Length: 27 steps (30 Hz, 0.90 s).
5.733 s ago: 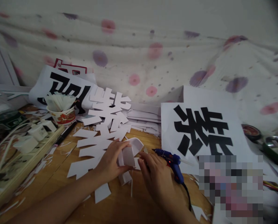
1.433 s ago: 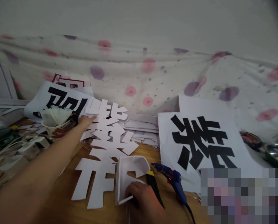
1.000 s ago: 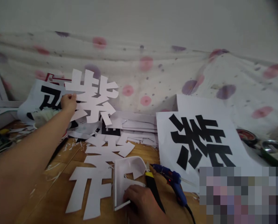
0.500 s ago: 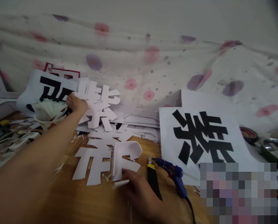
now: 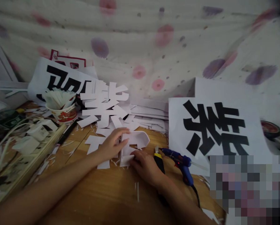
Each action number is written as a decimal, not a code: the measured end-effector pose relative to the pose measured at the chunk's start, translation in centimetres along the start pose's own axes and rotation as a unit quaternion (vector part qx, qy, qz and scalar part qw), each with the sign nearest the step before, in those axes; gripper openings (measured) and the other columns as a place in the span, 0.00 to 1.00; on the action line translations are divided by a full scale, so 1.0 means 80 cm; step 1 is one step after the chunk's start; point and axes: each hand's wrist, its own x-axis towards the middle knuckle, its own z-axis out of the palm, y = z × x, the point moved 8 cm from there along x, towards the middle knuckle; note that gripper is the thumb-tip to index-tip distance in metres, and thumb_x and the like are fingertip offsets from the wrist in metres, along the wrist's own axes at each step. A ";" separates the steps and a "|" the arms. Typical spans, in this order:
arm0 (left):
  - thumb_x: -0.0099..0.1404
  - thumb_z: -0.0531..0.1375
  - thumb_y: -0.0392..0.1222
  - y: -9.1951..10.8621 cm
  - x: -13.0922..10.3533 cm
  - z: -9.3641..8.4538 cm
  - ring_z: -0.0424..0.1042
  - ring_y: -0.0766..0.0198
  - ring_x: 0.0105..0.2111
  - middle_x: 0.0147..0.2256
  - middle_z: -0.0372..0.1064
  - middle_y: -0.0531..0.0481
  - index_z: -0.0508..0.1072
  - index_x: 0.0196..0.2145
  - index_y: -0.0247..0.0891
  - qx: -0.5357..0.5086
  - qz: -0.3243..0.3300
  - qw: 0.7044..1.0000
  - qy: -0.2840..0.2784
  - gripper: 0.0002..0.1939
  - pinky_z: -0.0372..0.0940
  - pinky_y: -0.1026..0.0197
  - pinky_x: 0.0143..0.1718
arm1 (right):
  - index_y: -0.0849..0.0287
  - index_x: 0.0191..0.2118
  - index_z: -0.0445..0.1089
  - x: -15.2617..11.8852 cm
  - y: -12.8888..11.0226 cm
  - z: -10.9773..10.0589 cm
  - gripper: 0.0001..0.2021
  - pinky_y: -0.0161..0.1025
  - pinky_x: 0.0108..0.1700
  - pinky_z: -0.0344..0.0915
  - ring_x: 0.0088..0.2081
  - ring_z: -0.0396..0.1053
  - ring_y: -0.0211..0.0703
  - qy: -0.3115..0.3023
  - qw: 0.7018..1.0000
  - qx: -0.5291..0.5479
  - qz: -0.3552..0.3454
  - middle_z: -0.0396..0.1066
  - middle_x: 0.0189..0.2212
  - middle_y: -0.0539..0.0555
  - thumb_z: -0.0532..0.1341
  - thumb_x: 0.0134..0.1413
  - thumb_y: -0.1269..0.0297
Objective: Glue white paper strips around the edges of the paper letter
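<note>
A white foam piece with raised edges (image 5: 140,137) lies on the wooden table in front of me. At its left wall is my left hand (image 5: 114,143), thumb and fingers apart around the edge. My right hand (image 5: 144,165) pinches a small white strip (image 5: 127,160) at the lower end of that piece. Flat white cut shapes (image 5: 93,143) lie partly under my left hand. Just right of my right hand are a yellow and black cutter (image 5: 159,161) and a blue glue gun (image 5: 180,161) with its cord.
A white cut-out character (image 5: 104,106) rests at the back, beside a paper cup of glue sticks (image 5: 61,109). A power strip (image 5: 41,150) runs along the left. A printed sheet (image 5: 177,125) stands at the right, near a pixelated area.
My left hand has come away from the cut-out character at the back and down to the foam piece. My right hand stays at the piece's lower end. The view has tilted lower.
</note>
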 end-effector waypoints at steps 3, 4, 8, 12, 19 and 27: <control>0.65 0.51 0.38 -0.002 -0.021 0.016 0.54 0.60 0.57 0.52 0.61 0.46 0.67 0.46 0.42 0.011 0.031 0.999 -0.027 0.13 0.51 0.50 0.58 | 0.59 0.35 0.67 -0.002 -0.004 0.001 0.04 0.36 0.36 0.58 0.34 0.66 0.40 0.002 1.000 -0.021 -0.023 0.70 0.32 0.53 0.56 0.53 0.70; 0.65 0.50 0.38 -0.006 -0.024 0.018 0.53 0.60 0.58 0.52 0.61 0.46 0.66 0.47 0.42 0.011 0.035 0.999 -0.028 0.13 0.50 0.49 0.59 | 0.59 0.35 0.67 -0.003 -0.005 0.002 0.05 0.35 0.36 0.58 0.34 0.65 0.40 0.000 0.999 -0.027 -0.027 0.70 0.32 0.53 0.56 0.53 0.70; 0.67 0.47 0.39 -0.021 -0.028 0.018 0.48 0.61 0.60 0.57 0.56 0.46 0.59 0.54 0.43 -0.011 0.014 1.000 -0.013 0.18 0.47 0.49 0.61 | 0.59 0.35 0.67 -0.005 -0.005 0.003 0.04 0.35 0.35 0.57 0.33 0.65 0.40 -0.001 0.998 -0.054 -0.029 0.70 0.31 0.53 0.56 0.54 0.70; 0.68 0.45 0.39 -0.030 -0.032 0.020 0.48 0.62 0.61 0.59 0.50 0.47 0.57 0.55 0.43 -0.006 -0.012 1.000 -0.010 0.18 0.47 0.51 0.61 | 0.59 0.36 0.67 -0.006 -0.009 0.004 0.05 0.35 0.36 0.58 0.35 0.66 0.41 0.006 0.997 -0.067 -0.047 0.71 0.33 0.53 0.55 0.54 0.70; 0.68 0.45 0.35 -0.015 -0.028 0.017 0.52 0.61 0.58 0.52 0.60 0.45 0.60 0.51 0.41 0.055 0.075 0.996 -0.003 0.16 0.51 0.49 0.59 | 0.59 0.35 0.68 -0.007 -0.009 0.003 0.04 0.35 0.34 0.57 0.33 0.65 0.40 0.006 0.996 -0.074 -0.057 0.70 0.31 0.53 0.55 0.55 0.70; 0.67 0.46 0.34 -0.010 -0.026 0.015 0.54 0.61 0.56 0.48 0.63 0.44 0.63 0.48 0.39 0.053 0.097 0.994 0.003 0.14 0.54 0.50 0.57 | 0.59 0.36 0.67 -0.007 -0.010 0.006 0.05 0.35 0.37 0.57 0.35 0.66 0.39 -0.001 0.996 -0.057 -0.074 0.71 0.33 0.53 0.54 0.56 0.69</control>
